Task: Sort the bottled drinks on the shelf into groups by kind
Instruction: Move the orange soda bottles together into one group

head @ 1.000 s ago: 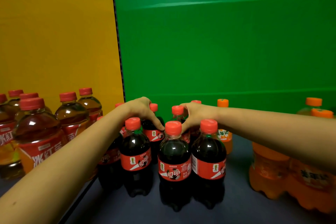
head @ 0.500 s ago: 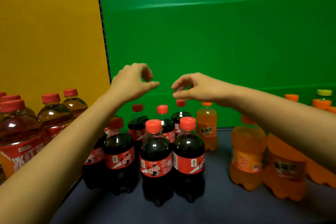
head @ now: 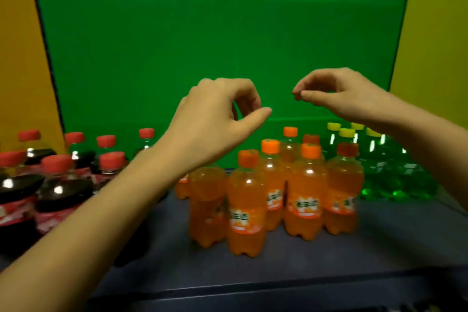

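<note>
Several orange soda bottles [head: 247, 208] with orange caps stand clustered in the middle of the dark shelf [head: 291, 273]. Dark cola bottles [head: 60, 185] with red caps and red labels fill the left side. Green bottles [head: 387, 175] with yellow caps stand at the back right. My left hand [head: 215, 119] hovers above the orange group, fingers curled loosely and holding nothing. My right hand [head: 339, 94] floats higher to the right, fingertips apart, also holding nothing. My left forearm hides part of the cola group and one orange bottle.
A green back panel [head: 215, 45] closes the shelf behind the bottles, with yellow panels [head: 435, 33] on both sides. The shelf's front edge [head: 278, 296] runs along the bottom. Bare shelf surface lies in front of the orange bottles.
Both hands let go of the cola caps, lifted, and moved right. The view swung right, so the orange bottles are now central and the green bottles have come into view.
</note>
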Demonstrator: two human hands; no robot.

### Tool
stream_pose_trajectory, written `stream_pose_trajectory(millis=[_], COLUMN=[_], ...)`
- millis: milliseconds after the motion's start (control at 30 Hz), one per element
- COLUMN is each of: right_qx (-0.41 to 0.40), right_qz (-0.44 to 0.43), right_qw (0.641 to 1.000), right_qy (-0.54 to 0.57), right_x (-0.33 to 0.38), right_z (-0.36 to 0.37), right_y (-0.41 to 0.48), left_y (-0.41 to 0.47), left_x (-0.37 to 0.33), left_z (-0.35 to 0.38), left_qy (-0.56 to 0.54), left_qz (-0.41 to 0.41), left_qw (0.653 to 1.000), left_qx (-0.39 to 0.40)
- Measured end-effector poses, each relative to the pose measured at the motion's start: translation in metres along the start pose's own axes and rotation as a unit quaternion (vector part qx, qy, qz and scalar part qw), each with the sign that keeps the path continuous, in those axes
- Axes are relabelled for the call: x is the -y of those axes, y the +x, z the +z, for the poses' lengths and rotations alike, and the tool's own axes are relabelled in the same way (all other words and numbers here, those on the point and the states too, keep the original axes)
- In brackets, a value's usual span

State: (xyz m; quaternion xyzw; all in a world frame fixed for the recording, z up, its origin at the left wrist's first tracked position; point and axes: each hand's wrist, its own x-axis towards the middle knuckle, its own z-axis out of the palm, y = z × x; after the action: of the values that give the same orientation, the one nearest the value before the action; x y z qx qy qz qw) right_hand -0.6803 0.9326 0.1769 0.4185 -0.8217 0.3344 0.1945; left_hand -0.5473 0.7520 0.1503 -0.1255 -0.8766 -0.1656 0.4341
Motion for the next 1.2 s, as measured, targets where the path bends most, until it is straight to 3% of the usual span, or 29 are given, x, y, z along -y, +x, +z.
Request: stream_pose_trajectory(millis=[200,300,467,567,733,900,1033,1200], right_qx=[-0.004,-0.003,-0.005,0.040,0.095,0.100,0.053,0.023], right_qz=[0.056,0.076,0.113,0.109,0.093,0.077,0.055,0.034], right_qw=[0.998,0.993,0.950,0.933,0.893,0.900,0.939,0.938], right_qy=[0.017,0.090,0.291,0.342,0.430,0.418,0.334,0.345], right_x=[-0.087,-0.121,-0.140,-0.142,-0.139,-0.143,-0.146,-0.139], right_z=[-0.027,-0.021,0.012,0.034,0.060,0.068,0.068,0.072], right_y=[-0.039,-0.056,-0.092,-0.114,-0.130,-0.135,-0.136,-0.138], left_y=[-0.018,-0.035,-0.064,-0.075,-0.081,-0.078,-0.074,-0.075], left_x=[-0.056,-0.073,-0.093,-0.106,-0.112,-0.102,-0.090,-0.073], left_z=[0.090,0.136,0.192,0.209,0.228,0.232,0.224,0.212], left_qy=[-0.070,-0.081,-0.076,-0.100,-0.133,-0.174,-0.178,-0.158], left_qz=[-0.016,-0.042,-0.104,-0.159,-0.214,-0.271,-0.269,-0.254], left_qw=[0.997,0.995,0.991,0.980,0.967,0.946,0.945,0.953], left_qx=[0.027,0.034,-0.019,-0.061,-0.033,-0.033,-0.052,-0.041])
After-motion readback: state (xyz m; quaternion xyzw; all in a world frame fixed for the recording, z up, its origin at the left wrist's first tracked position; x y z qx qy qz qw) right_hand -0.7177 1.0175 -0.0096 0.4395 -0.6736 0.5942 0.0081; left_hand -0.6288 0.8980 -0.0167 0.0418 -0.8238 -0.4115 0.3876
